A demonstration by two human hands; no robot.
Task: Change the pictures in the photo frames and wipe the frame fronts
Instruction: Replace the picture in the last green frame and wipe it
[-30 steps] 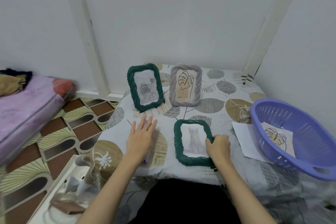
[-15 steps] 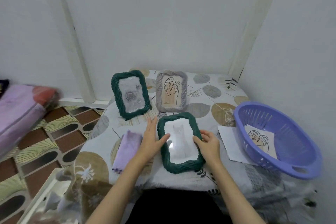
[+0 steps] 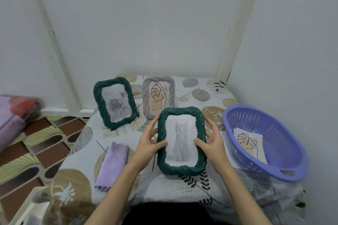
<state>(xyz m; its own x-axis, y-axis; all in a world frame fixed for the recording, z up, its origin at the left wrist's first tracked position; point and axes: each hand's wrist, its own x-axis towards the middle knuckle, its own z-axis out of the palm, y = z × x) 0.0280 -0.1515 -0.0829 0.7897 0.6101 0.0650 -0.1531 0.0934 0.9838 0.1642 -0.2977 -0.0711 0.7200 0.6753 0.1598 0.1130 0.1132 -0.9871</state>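
Holding the green cat photo frame (image 3: 181, 140) tilted up above the near surface (image 3: 182, 186), left hand (image 3: 149, 145) and right hand (image 3: 210, 142) are gripping its sides; purple cloth (image 3: 112, 165) is lying left.

I find no readable text, label, brand, number or sign on anything in front of me. The three frames carry drawings only: a cat (image 3: 180, 140) in the one I hold, a rose (image 3: 117, 104) and a leaf (image 3: 158, 91) in the two standing behind. The sheet (image 3: 249, 145) in the basket (image 3: 285, 173) shows a leaf outline, no lettering.
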